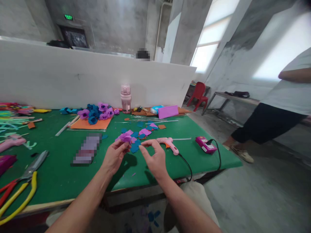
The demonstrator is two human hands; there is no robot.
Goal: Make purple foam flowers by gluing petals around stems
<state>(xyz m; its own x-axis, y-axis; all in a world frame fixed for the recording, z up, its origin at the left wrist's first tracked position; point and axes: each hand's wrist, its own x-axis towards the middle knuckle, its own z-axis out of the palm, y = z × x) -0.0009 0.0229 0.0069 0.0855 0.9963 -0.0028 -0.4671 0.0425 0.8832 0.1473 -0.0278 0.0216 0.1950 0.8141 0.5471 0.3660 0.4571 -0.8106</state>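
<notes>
My left hand (114,157) pinches a purple flower (125,138) between thumb and fingers, above the green table. To its right, my right hand (155,158) is raised with thumb and index finger curved and a small gap between them; nothing shows in it. Blue petal pieces (135,147) lie just behind and between the hands, with purple petal pieces (145,132) farther back. A pink glue gun (173,147) rests on its side beyond my right hand, a clear glue stick (182,139) at its back and a black cord trailing off the front edge.
Finished blue and purple flowers (93,113) sit on an orange sheet (89,124). Yellow-and-red-handled shears (31,170), a phone (87,149), a pink bottle (125,98) and a magenta box (206,144) surround the work. A white board (97,77) closes the back; a person (274,97) stands right.
</notes>
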